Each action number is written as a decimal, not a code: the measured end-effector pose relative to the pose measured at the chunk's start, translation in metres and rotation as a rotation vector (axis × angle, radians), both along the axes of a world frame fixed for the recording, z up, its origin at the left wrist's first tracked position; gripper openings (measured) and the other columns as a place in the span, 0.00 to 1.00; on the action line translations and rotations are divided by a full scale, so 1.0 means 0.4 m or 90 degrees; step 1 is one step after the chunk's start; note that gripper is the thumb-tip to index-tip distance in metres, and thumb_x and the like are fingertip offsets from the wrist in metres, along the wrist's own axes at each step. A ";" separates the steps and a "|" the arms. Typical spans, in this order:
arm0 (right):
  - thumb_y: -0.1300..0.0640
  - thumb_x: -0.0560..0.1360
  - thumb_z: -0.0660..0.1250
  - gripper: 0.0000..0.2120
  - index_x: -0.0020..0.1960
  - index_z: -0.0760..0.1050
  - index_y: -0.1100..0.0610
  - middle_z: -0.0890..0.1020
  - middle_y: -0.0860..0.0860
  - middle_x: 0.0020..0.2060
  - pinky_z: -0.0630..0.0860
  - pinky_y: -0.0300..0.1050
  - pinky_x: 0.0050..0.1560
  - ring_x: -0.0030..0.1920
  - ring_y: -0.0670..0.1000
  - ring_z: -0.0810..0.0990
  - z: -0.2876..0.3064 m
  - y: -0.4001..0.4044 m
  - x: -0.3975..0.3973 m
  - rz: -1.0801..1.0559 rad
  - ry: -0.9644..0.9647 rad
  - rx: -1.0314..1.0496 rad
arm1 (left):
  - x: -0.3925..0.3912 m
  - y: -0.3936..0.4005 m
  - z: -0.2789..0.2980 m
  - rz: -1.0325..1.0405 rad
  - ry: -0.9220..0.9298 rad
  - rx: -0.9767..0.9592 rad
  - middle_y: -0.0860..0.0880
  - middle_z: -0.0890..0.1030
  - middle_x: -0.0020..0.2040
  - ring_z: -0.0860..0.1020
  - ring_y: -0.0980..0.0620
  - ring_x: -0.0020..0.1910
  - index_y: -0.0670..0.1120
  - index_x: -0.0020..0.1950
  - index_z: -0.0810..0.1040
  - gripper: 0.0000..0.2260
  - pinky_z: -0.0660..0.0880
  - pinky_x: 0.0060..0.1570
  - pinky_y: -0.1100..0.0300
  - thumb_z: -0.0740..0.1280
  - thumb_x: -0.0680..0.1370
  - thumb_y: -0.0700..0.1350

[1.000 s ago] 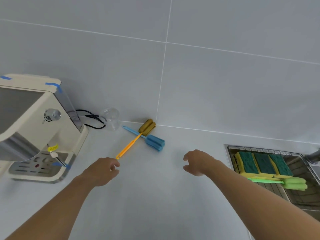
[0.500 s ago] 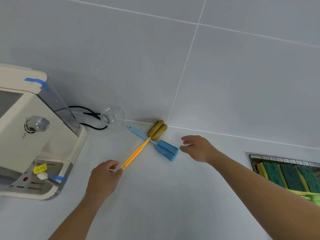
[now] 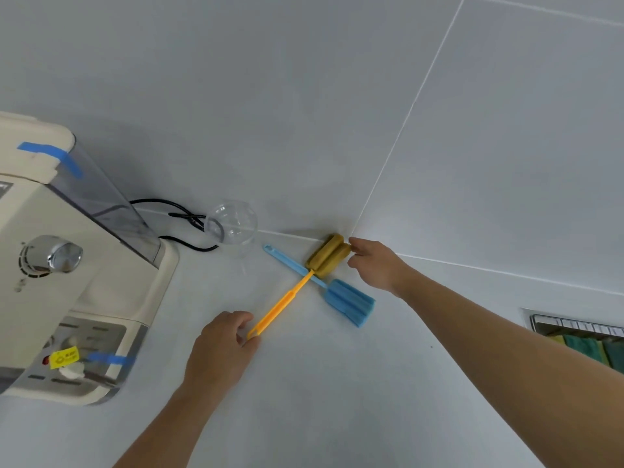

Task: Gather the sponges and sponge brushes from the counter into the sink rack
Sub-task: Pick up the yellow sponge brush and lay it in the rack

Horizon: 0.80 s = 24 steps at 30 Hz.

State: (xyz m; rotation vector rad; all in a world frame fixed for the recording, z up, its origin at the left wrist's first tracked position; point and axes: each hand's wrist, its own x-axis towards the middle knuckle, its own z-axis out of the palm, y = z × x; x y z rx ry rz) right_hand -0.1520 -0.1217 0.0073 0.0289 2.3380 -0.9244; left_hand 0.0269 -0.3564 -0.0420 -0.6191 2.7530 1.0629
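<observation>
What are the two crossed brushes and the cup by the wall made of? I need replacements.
Orange brush: glossy moulded plastic handle, mustard head likely matte sponge foam, judging by its soft rounded lobes. Blue brush: the same look, a plastic handle with a hang hole and a ribbed foam head. Cup: see-through, probably thin clear plastic, though glass cannot be ruled out.

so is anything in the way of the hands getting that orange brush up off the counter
Nothing visible blocks them. The left hand is at the handle tip of the orange brush and the right hand touches its sponge head. The orange handle lies crossed over the blue brush, so it should lift free.
</observation>
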 end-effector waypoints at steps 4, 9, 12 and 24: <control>0.60 0.79 0.59 0.26 0.77 0.65 0.54 0.70 0.53 0.74 0.62 0.42 0.67 0.73 0.54 0.68 -0.015 -0.011 0.002 -0.034 -0.011 -0.031 | -0.010 -0.006 0.002 -0.037 0.004 -0.009 0.53 0.80 0.42 0.78 0.53 0.40 0.52 0.49 0.81 0.08 0.76 0.43 0.58 0.73 0.71 0.43; 0.63 0.78 0.58 0.24 0.74 0.69 0.55 0.76 0.53 0.65 0.67 0.50 0.71 0.63 0.51 0.72 -0.014 -0.015 0.010 -0.094 -0.015 -0.085 | -0.010 0.000 0.008 -0.079 0.015 -0.056 0.52 0.79 0.38 0.77 0.52 0.38 0.51 0.46 0.81 0.03 0.76 0.39 0.57 0.70 0.74 0.44; 0.64 0.78 0.58 0.23 0.73 0.71 0.55 0.75 0.51 0.59 0.69 0.50 0.70 0.58 0.50 0.72 -0.010 -0.008 0.018 -0.122 -0.027 -0.110 | 0.005 0.003 0.014 -0.090 0.037 -0.074 0.51 0.79 0.37 0.77 0.50 0.36 0.49 0.46 0.81 0.03 0.76 0.38 0.54 0.70 0.74 0.43; 0.66 0.76 0.64 0.13 0.51 0.83 0.53 0.82 0.52 0.52 0.74 0.48 0.63 0.56 0.52 0.78 0.060 0.064 0.081 -0.233 -0.010 -0.216 | 0.072 0.014 0.078 -0.097 0.172 -0.014 0.50 0.84 0.45 0.81 0.50 0.41 0.43 0.53 0.84 0.09 0.80 0.45 0.55 0.72 0.73 0.37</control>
